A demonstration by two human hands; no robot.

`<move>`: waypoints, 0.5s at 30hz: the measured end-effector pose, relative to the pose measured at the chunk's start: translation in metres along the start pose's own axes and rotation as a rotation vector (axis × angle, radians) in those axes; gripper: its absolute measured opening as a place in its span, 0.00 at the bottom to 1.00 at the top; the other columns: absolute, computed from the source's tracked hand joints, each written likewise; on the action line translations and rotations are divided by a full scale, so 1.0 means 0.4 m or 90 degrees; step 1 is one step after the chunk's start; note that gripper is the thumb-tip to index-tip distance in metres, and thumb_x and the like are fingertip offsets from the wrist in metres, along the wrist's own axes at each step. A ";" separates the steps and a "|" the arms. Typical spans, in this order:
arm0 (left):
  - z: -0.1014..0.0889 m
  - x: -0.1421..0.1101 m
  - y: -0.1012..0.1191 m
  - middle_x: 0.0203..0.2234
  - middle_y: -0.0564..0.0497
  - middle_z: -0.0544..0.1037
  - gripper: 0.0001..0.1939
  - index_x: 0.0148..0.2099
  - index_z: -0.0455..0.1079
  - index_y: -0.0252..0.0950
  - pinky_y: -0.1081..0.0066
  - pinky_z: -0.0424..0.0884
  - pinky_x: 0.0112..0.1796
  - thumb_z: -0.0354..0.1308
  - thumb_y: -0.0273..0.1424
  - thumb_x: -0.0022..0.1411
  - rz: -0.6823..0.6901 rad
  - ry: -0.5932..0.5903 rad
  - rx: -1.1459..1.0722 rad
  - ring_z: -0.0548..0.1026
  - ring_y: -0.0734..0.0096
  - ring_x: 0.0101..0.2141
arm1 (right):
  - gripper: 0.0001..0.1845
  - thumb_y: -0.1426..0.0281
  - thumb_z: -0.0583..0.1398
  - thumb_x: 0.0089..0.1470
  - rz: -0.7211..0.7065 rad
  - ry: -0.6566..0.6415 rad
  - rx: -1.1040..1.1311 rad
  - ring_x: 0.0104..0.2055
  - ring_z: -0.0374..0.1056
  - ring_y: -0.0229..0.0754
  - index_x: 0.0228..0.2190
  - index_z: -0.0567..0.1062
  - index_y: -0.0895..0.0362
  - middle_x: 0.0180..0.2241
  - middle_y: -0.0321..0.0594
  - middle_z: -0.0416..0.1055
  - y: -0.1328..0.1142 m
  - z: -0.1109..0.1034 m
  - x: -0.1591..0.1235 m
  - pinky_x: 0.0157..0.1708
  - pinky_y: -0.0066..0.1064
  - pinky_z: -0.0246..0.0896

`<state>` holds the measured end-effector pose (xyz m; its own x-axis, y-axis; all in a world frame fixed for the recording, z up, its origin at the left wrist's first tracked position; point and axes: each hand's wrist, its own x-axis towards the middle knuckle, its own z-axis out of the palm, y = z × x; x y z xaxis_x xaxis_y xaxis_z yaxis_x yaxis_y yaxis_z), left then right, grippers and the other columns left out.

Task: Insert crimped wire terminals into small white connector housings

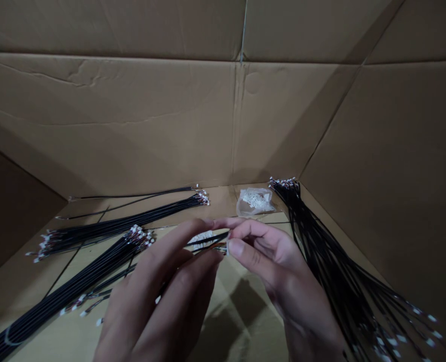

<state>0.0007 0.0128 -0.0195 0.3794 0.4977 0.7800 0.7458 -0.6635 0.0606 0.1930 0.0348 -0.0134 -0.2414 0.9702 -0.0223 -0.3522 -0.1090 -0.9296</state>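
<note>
- Thin black wires [207,243] are what's in play here, a small bunch stretched between both hands, right in the middle of the view.
- Right hand [279,271] is definitely pinching: the thumb [240,249] and first finger come together on the wire ends, right at a tiny white plug [227,246].
- Left hand [158,286] is curled, with its fingers reaching across until they nearly touch the right hand. The wires disappear under those fingers, so I honestly can't tell if it's gripping them or just sitting over them.
- Just behind the hands there's a small heap of white bits [202,237], mostly hidden and hard to make out.
- At the back, by the box wall, sits a clear plastic bag [255,200] of little white pieces [256,199].
- Three big bundles of black wires with white ends are lying around: the back bundle [120,226] on the left, the front bundle [68,291] on the left, and a fanned-out bundle [332,266] on the right.
- A couple of loose wires [132,195] lie along the back edge.
- All of this is on a cardboard sheet [241,322] inside a big cardboard box [132,100].
</note>
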 end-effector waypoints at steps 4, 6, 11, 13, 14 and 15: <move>0.014 0.034 0.033 0.56 0.42 0.78 0.08 0.46 0.76 0.35 0.72 0.83 0.37 0.58 0.19 0.70 -0.042 0.027 0.028 0.84 0.69 0.39 | 0.07 0.64 0.70 0.60 -0.023 0.014 -0.021 0.59 0.74 0.46 0.31 0.80 0.51 0.53 0.35 0.81 0.000 0.006 0.000 0.58 0.39 0.64; 0.020 0.042 0.041 0.57 0.43 0.78 0.10 0.46 0.75 0.38 0.68 0.84 0.40 0.56 0.20 0.71 -0.084 0.041 0.027 0.84 0.64 0.44 | 0.07 0.64 0.69 0.61 -0.034 0.026 -0.046 0.60 0.73 0.46 0.31 0.80 0.51 0.53 0.35 0.81 -0.001 0.009 0.002 0.58 0.39 0.63; 0.041 0.037 0.037 0.56 0.45 0.78 0.11 0.47 0.74 0.39 0.66 0.83 0.43 0.55 0.19 0.71 -0.105 0.050 0.009 0.83 0.62 0.48 | 0.07 0.63 0.68 0.62 -0.052 0.061 -0.092 0.61 0.72 0.46 0.32 0.80 0.51 0.54 0.34 0.81 0.001 0.015 0.001 0.60 0.41 0.61; 0.047 0.032 0.036 0.57 0.46 0.77 0.12 0.48 0.74 0.38 0.67 0.82 0.43 0.55 0.19 0.71 -0.124 0.045 0.001 0.82 0.64 0.47 | 0.07 0.63 0.68 0.62 -0.052 0.063 -0.094 0.60 0.73 0.46 0.32 0.80 0.51 0.53 0.33 0.81 0.003 0.016 0.001 0.59 0.41 0.62; 0.048 0.030 0.037 0.58 0.46 0.77 0.11 0.48 0.75 0.38 0.67 0.82 0.43 0.55 0.18 0.71 -0.125 0.048 0.001 0.82 0.65 0.47 | 0.07 0.63 0.68 0.61 -0.051 0.062 -0.094 0.60 0.73 0.46 0.32 0.80 0.50 0.53 0.33 0.81 0.003 0.015 0.001 0.59 0.40 0.62; 0.048 0.029 0.038 0.58 0.46 0.77 0.11 0.48 0.75 0.38 0.67 0.82 0.44 0.56 0.18 0.71 -0.126 0.050 0.002 0.83 0.64 0.47 | 0.07 0.63 0.68 0.61 -0.049 0.060 -0.092 0.59 0.73 0.45 0.32 0.80 0.50 0.53 0.33 0.81 0.004 0.015 0.001 0.58 0.40 0.63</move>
<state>0.0269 0.0193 -0.0217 0.1820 0.5730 0.7991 0.8031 -0.5555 0.2154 0.1871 0.0339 -0.0127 -0.1306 0.9912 0.0226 -0.2314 -0.0083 -0.9728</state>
